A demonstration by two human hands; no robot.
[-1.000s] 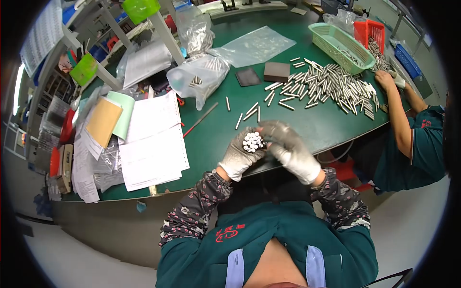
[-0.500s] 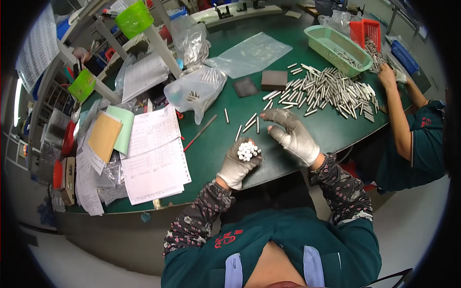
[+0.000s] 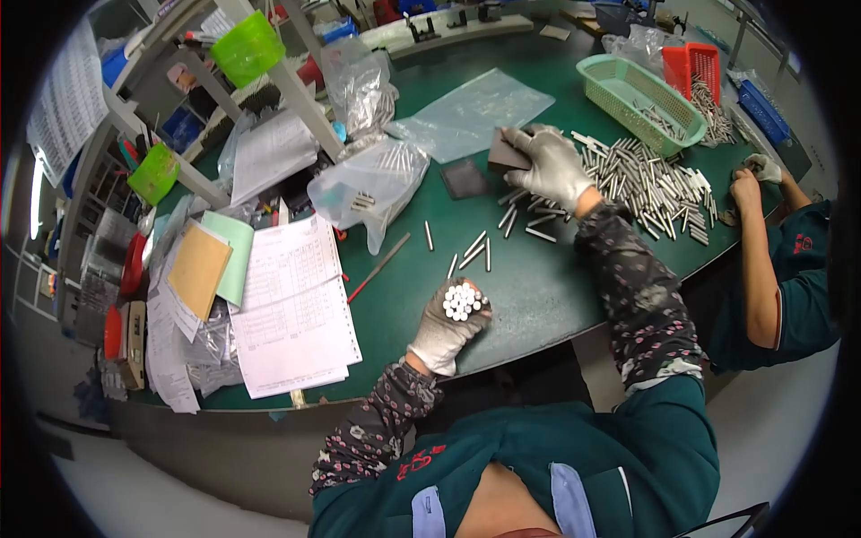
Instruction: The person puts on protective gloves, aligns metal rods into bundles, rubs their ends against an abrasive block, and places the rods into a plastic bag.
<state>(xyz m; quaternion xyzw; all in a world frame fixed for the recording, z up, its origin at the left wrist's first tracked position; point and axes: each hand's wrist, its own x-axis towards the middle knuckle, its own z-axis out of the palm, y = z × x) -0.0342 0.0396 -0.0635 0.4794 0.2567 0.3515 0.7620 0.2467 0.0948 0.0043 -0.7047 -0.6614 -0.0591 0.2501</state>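
Observation:
My left hand (image 3: 446,334), in a pale work glove, is closed round a bundle of metal pins (image 3: 462,302), their bright round ends facing up. My right hand (image 3: 558,168), gloved too, reaches forward with fingers and thumb on either side of a dark brown block (image 3: 505,152). That hand covers the block's right part. Left of the block lies a thin dark square pad (image 3: 465,179). A large heap of loose metal pins (image 3: 641,184) spreads to the right of my right hand. Several single pins (image 3: 473,249) lie between my hands.
A green basket (image 3: 619,94) and a red basket (image 3: 691,67) stand at the far right, near a co-worker's hands (image 3: 753,179). Plastic bags (image 3: 377,184), printed sheets (image 3: 291,314) and a thin red-handled tool (image 3: 378,267) lie on the left.
My right hand has moved forward from beside my left hand to the dark block and grips it. My left hand keeps the pin bundle. The co-worker's hands have left the red basket.

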